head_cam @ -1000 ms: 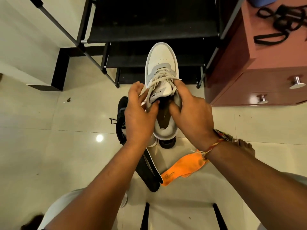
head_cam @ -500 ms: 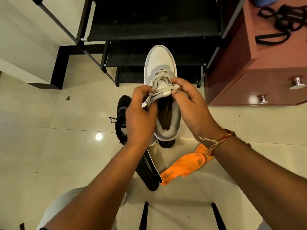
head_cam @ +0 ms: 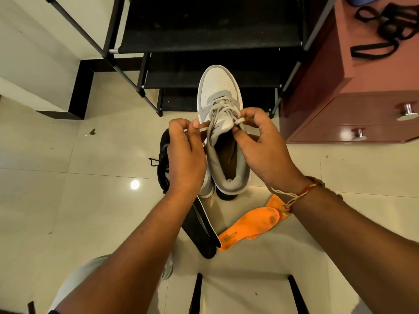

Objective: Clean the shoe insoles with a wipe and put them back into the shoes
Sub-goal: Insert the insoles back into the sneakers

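The grey-and-white shoe (head_cam: 218,87) runs lengthwise away from the person, toe toward the black rack (head_cam: 204,39), opening upward, above the floor. The left hand (head_cam: 184,159) and right hand (head_cam: 263,152) each pinch a lace end (head_cam: 202,128) beside the tongue with curled fingers. The forearms partly hide the black insoles (head_cam: 204,236) and orange insoles (head_cam: 249,225) on the floor.

Warm, bright indoor light is coming from overhead, glaring as a small white spot on the glossy floor tiles (head_cam: 68,200). A soft shadow is lying beneath the grey shoe (head_cam: 223,96). Wide-angle distortion is bending the shoe rack (head_cam: 204,37) and cabinet (head_cam: 340,105) near the edges.
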